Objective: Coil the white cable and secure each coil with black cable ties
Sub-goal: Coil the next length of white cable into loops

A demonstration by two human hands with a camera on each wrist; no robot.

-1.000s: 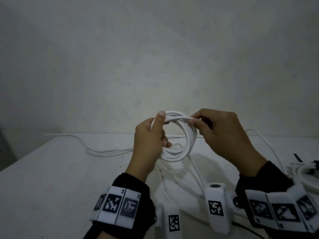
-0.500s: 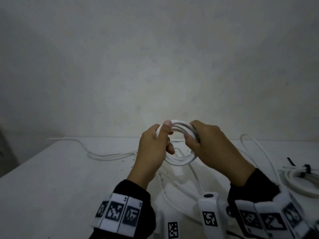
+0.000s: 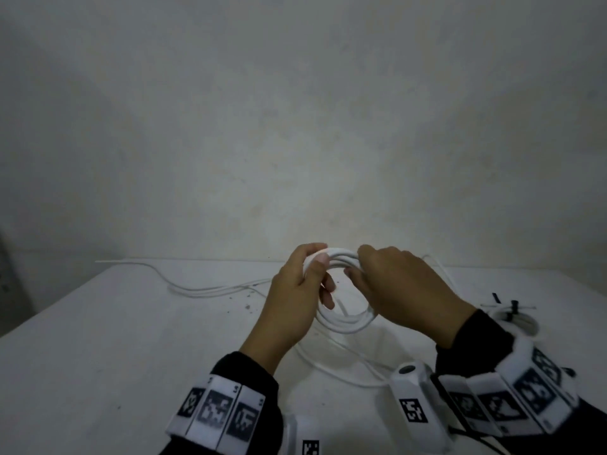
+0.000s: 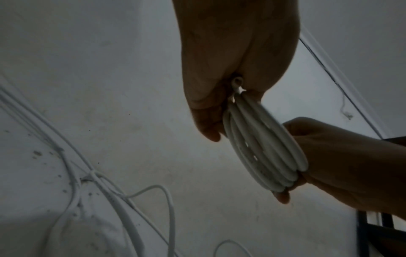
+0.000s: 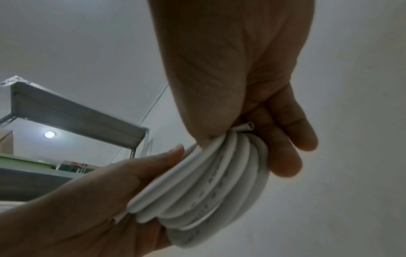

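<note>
A white cable coil (image 3: 345, 320) of several loops hangs in the air above the white table (image 3: 115, 339), held between both hands. My left hand (image 3: 295, 290) grips its left side with the thumb laid over the top strands. My right hand (image 3: 394, 290) grips the top right of the coil (image 5: 219, 173); a cut cable end (image 5: 249, 125) sticks out by its fingers. In the left wrist view the bundled strands (image 4: 259, 147) run from my left hand to the right one. A finished coil (image 3: 512, 318) with black ties (image 3: 514, 307) lies at the far right.
Loose white cable (image 3: 210, 290) trails over the table to the left and under the hands (image 3: 341, 372). A bare wall rises right behind the table's far edge. A metal shelf (image 5: 72, 111) shows in the right wrist view.
Both hands with the coil have sunk lower toward the table and drawn closer together. The right hand now wraps round the coil's top instead of pinching one strand.
</note>
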